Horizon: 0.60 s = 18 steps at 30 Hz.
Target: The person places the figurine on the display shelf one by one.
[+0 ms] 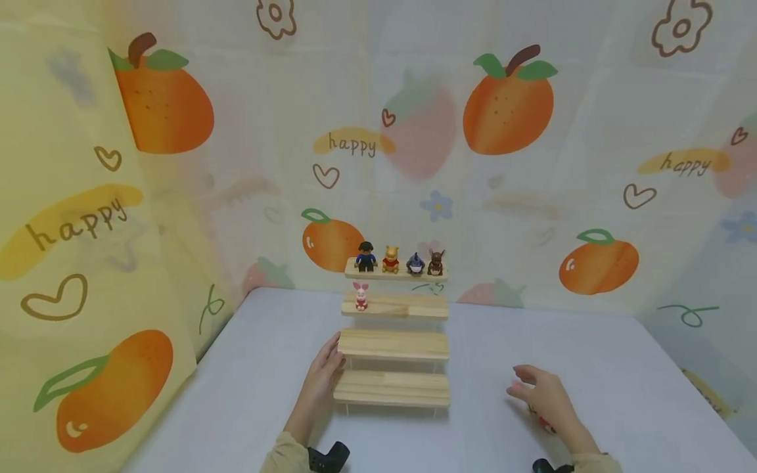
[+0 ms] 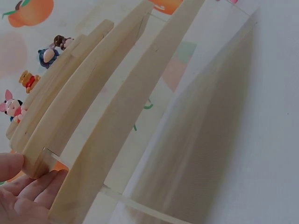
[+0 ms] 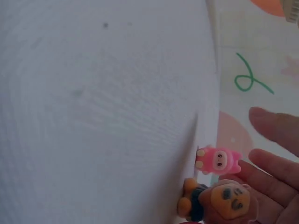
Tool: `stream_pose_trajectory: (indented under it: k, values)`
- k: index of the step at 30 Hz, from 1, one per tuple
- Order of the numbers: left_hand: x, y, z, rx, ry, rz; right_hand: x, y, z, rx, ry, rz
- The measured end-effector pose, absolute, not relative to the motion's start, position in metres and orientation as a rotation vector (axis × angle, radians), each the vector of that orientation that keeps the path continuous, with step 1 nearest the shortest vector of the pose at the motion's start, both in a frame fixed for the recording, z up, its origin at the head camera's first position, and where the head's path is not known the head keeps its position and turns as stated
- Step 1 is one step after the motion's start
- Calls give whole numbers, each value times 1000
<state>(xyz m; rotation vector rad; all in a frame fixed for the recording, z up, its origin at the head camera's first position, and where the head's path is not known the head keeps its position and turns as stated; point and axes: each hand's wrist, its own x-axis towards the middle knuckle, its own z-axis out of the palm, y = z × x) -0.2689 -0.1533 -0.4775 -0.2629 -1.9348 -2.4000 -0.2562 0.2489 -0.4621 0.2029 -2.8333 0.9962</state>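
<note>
Standing upright: small pink plastic figure [image 3: 218, 160], on the white table [image 1: 491, 341], right of the pale wooden four-tier shelf [image 1: 393, 345].
Right hand [image 1: 547, 397]: nearer one; fingers parted, not closed; figure lies left of its palm, by the thumb-forefinger gap, long axis vertical; touch unclear.
Left hand [image 1: 324, 368]: pinches the shelf's left end.

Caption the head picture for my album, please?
Five toy figures on wooden shelves, left hand holding one end, right hand near pink toy.

Four figurines [image 1: 391, 261] on top shelf [image 1: 396, 276], piglet [image 1: 361, 299] below.
</note>
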Motion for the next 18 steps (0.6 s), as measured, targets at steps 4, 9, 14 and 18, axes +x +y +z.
stream_pose_trajectory:
  k: [4,9,14,18]
  values:
    - [-269,-155,-479,-272,-1933,-2401,-259,246,-469,153,-2844,1043]
    - [-269,-155,-480,-271,-1977,-2355,-261,243,-473,101,-2828,1091]
    - [-269,-155,-479,-283,-1970,-2353,-261,244,-473,78,-2838,1087]
    - [-268,-154,-479,-269,-1944,-2376,-262,244,-471,101,-2846,1051]
